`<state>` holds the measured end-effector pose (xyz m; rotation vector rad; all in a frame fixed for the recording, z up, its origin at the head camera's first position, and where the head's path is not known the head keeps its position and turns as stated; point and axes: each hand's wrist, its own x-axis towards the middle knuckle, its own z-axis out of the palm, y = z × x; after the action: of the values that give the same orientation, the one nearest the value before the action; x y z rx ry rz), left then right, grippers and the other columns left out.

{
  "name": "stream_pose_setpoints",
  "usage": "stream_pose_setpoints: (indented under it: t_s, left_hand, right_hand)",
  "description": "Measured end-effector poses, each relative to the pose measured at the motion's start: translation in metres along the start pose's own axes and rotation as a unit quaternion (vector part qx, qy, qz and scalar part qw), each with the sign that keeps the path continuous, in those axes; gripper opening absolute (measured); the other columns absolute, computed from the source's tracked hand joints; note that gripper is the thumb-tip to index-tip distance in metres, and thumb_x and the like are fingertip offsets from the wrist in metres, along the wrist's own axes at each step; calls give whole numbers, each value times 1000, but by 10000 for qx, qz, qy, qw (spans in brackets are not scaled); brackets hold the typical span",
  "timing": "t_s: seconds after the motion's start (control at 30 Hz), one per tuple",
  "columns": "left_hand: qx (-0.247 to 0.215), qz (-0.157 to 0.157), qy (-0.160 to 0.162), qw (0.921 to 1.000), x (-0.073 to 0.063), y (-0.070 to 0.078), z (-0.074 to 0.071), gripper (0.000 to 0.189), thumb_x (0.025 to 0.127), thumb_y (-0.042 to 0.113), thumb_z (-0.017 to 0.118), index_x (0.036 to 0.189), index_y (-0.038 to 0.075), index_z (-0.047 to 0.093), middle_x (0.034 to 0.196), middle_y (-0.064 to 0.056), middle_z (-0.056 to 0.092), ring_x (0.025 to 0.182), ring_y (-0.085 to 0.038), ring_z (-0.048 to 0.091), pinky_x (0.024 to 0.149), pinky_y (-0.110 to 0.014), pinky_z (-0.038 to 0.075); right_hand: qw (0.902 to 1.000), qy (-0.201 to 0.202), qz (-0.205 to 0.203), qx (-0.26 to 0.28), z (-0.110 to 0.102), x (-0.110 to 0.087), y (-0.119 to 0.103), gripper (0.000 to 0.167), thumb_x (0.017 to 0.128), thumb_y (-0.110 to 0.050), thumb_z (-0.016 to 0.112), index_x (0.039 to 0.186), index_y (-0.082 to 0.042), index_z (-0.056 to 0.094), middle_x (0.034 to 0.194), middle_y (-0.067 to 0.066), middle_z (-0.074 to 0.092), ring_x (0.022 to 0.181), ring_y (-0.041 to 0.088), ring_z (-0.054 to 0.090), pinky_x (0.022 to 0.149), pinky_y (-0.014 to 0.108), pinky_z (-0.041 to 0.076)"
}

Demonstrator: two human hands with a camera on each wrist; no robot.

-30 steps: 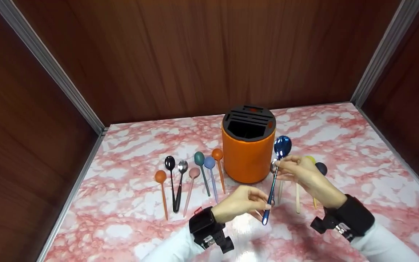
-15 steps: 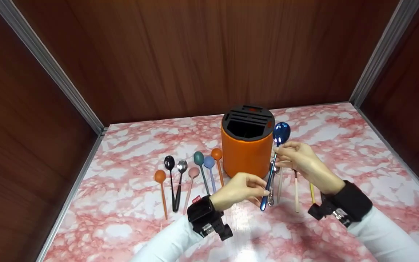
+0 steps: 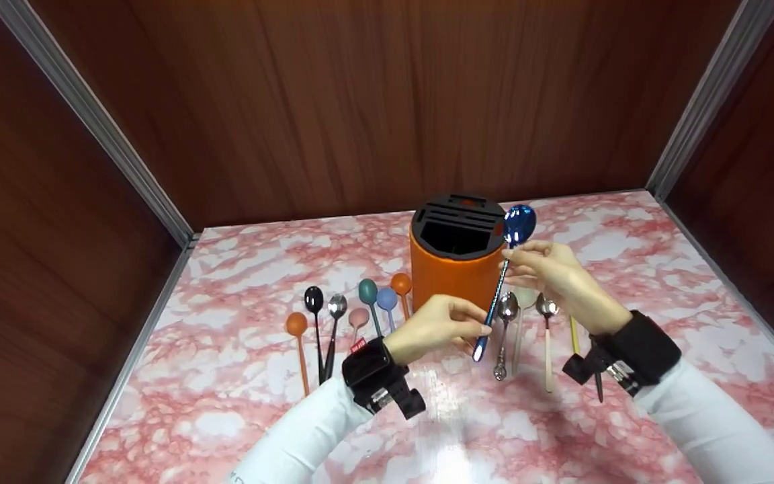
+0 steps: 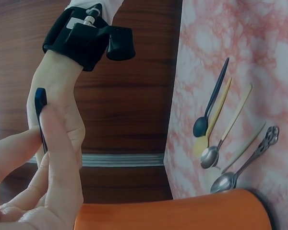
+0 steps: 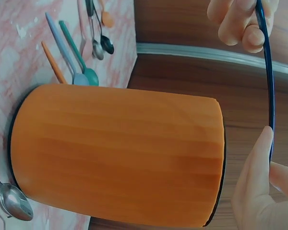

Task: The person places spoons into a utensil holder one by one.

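A shiny blue metal spoon point(image 3: 498, 286) is held slantwise in the air in front of an orange cylindrical holder point(image 3: 454, 282) with a slotted black top. My left hand point(image 3: 437, 327) pinches the lower end of its handle between thumb and fingers. Higher up, just below the bowl, my right hand point(image 3: 551, 275) pinches the handle. In the head view the spoon's bowl overlaps the right rim of the holder. The right wrist view shows the spoon's handle point(image 5: 269, 81) running edge-on between both hands, beside the top end of the holder.
Left of the holder lie several spoons, among them an orange spoon point(image 3: 296, 325), a black spoon point(image 3: 314, 300) and a teal spoon point(image 3: 368, 292). On its right lie an ornate silver spoon point(image 3: 506, 306) and others. Wood-look panels point(image 3: 360, 107) wall the marbled table point(image 3: 226, 349).
Both hands have raised the blue spoon and moved it away from me, bringing its bowl up to the holder's rim level in view. The spoons lying behind the hands show more now.
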<state>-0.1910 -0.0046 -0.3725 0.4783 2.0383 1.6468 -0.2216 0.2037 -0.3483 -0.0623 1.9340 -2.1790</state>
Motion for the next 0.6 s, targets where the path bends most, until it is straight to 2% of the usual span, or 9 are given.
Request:
stream_pose_setpoints:
  t_s: [0.13, 0.33, 0.5, 0.6]
  left_hand:
    - [56, 1, 109, 9999, 2, 4, -5, 20, 88, 1, 68, 105, -10, 68, 81, -2, 67, 62, -9, 56, 61, -20, 53]
    - [-144, 46, 276, 9995, 7, 8, -10, 22, 89, 0, 66, 108, -10, 67, 86, -6, 68, 60, -11, 56, 64, -25, 58]
    - [-153, 171, 591, 9980, 9, 11, -14, 24, 89, 1, 67, 111, -8, 67, 96, -9, 70, 65, -10, 57, 67, -24, 56]
    - [-198, 253, 823, 9961, 10, 12, -14, 23, 89, 1, 67, 110, -8, 68, 93, -10, 71, 65, -9, 56, 65, -23, 53]
  right_hand:
    - [9999, 32, -68, 76, 2, 5, -5, 21, 96, -8, 59, 105, 6, 46, 84, 3, 61, 74, 11, 64, 78, 23, 57]
    - [9997, 116, -137, 162, 4, 12, -14, 19, 96, -5, 58, 106, 7, 47, 87, 5, 60, 73, 13, 65, 77, 24, 58]
    - [9996, 242, -139, -46, 5, 17, -23, 21, 96, -8, 60, 106, 6, 47, 88, 5, 61, 72, 13, 66, 76, 23, 58]
    - [9994, 284, -186, -33, 7, 20, -29, 22, 96, -8, 60, 107, 5, 47, 86, 5, 61, 72, 13, 65, 77, 23, 58]
